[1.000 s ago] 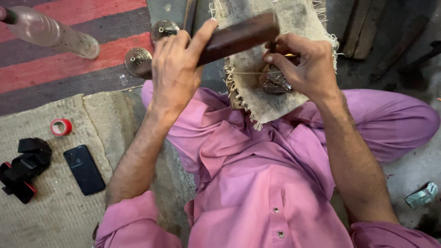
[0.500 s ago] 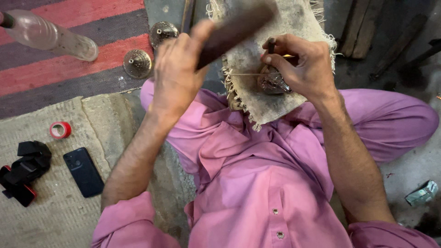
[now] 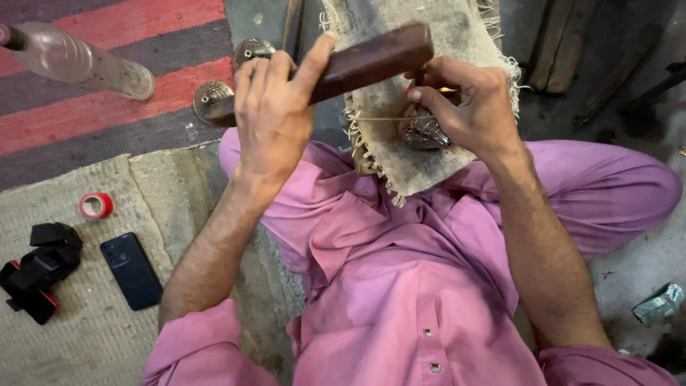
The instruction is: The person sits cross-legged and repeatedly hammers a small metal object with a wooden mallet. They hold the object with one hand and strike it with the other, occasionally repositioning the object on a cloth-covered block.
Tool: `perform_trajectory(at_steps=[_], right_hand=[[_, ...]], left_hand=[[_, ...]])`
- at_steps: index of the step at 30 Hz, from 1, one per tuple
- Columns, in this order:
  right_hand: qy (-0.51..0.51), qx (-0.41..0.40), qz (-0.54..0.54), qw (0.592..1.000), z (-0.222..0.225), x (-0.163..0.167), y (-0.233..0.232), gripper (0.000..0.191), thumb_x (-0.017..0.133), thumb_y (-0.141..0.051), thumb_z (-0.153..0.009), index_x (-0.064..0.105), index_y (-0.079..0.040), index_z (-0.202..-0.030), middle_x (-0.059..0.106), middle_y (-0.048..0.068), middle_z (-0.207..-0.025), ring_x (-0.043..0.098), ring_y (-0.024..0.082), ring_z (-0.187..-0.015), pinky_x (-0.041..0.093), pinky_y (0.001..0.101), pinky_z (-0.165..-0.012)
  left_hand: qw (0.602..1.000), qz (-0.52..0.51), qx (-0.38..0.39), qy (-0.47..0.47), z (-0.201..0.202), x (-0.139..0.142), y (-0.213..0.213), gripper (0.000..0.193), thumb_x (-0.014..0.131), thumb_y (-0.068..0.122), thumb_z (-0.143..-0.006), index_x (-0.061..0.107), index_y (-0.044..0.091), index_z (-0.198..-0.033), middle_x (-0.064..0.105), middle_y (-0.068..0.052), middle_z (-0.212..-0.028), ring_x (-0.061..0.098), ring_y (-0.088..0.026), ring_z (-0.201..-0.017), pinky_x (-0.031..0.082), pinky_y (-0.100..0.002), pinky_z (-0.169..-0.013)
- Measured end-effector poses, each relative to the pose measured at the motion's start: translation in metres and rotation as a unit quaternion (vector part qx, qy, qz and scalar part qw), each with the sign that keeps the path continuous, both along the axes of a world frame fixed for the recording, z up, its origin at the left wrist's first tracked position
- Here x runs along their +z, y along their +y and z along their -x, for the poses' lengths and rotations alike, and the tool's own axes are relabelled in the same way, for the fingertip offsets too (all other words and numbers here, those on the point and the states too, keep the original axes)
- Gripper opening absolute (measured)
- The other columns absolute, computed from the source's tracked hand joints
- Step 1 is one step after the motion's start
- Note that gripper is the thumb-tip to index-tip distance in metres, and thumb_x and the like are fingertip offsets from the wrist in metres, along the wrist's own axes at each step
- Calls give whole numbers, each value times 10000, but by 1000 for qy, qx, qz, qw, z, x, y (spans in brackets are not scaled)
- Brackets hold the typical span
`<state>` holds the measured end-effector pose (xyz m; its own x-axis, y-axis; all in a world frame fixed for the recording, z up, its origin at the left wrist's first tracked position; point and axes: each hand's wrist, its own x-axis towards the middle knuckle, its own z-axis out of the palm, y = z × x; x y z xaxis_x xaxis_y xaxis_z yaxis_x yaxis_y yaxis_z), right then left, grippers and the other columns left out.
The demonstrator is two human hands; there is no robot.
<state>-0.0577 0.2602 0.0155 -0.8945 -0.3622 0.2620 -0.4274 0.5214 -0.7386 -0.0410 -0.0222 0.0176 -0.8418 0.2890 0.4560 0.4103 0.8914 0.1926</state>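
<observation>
My left hand [image 3: 275,107] grips a dark brown wooden block [image 3: 371,61] and holds it level above my lap. My right hand [image 3: 468,107] pinches a thin dark metal punch [image 3: 420,75] upright over a small embossed silver metal piece [image 3: 421,132]. That piece rests on a frayed burlap cloth [image 3: 407,164] draped over a support between my knees. The far end of the wooden block sits just above the punch's top. I sit cross-legged in pink clothing.
Two domed silver metal pieces [image 3: 213,100] [image 3: 251,50] lie on the floor by my left hand. A plastic bottle [image 3: 78,61] lies on a striped rug. A red tape roll [image 3: 96,206], dark phone [image 3: 131,270] and black-red device [image 3: 36,275] sit on a mat at left.
The wooden block in my left hand rose and tilted up half a second ago, and has now come back down level over the punch. My right hand stayed put.
</observation>
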Motion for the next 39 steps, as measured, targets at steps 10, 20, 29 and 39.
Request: perform_trajectory(at_steps=[10, 20, 29, 39], right_hand=[[-46, 6, 48, 998, -2, 4, -2, 188, 775, -12, -1010, 719, 19, -1186, 762, 86, -980, 750, 122, -928, 640, 271, -843], [-29, 22, 42, 998, 0, 1, 0, 197, 776, -27, -1014, 718, 11, -1198, 774, 82, -1040, 761, 123, -971, 646, 272, -865], [-141, 4, 175, 974, 1, -2, 5, 146, 672, 6, -1072, 662, 51, -1211, 752, 119, -1048, 757, 168, -1012, 631, 264, -883], [-136, 19, 143, 980, 0, 4, 6, 173, 668, 84, -1043, 649, 68, -1214, 752, 125, -1087, 742, 159, -1045, 611, 265, -914]], left_hand=[[980, -169, -97, -41, 4, 4, -4, 741, 725, -64, -867, 433, 200, -1494, 601, -155, -1137, 628, -374, -1074, 502, -480, -1000], [999, 37, -14, 9, 11, -18, -10, 728, 737, -53, -898, 538, 272, -1518, 594, -99, -967, 640, -321, -980, 507, -476, -996], [969, -225, -84, -57, -1, -23, -14, 602, 747, 58, -1011, 419, 185, -1501, 646, -105, -1151, 684, -258, -1113, 560, -407, -982], [883, -437, -114, -128, -9, -34, 16, 653, 796, 113, -958, 334, -93, -1371, 610, -201, -1240, 635, -309, -1143, 506, -397, -972]])
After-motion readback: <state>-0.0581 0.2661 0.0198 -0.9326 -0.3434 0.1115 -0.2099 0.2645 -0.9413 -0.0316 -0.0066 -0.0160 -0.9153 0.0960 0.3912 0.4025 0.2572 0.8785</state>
